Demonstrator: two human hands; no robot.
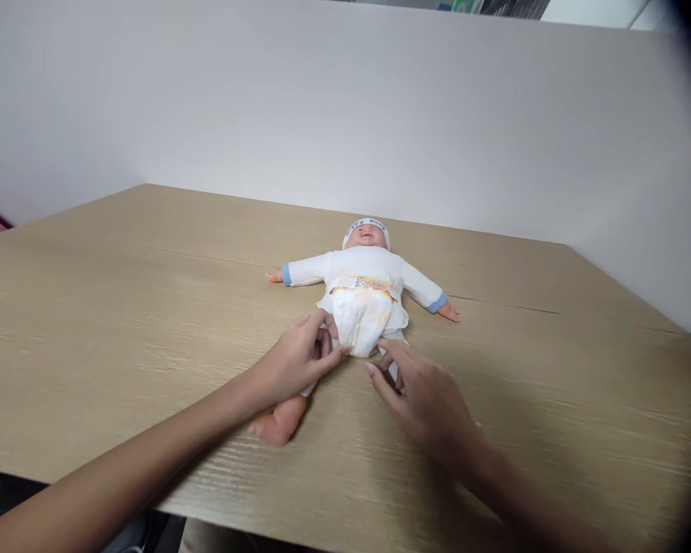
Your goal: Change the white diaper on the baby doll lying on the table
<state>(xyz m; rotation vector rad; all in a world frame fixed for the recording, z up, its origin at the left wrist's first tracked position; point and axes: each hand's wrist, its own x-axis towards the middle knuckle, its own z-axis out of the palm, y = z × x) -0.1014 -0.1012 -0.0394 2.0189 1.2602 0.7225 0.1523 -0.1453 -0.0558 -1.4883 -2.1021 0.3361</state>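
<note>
A baby doll (364,261) in a white top with blue cuffs and a white printed headband lies on its back, arms spread. Around its hips is a white diaper (362,319) with a colourful waistband. My left hand (302,353) has its fingers curled at the diaper's left leg edge, the thumb pressing near the crotch. At the opposite leg edge, my right hand (423,380) reaches in with its forefinger touching the diaper and its thumb held apart. One bare doll foot (279,422) shows below my left wrist; the other leg is mostly hidden by my right hand.
The doll lies on a wood-grain table (166,322) with a seam across it. A pale partition (345,115) rises behind the table's far edge. The near table edge runs below my forearms.
</note>
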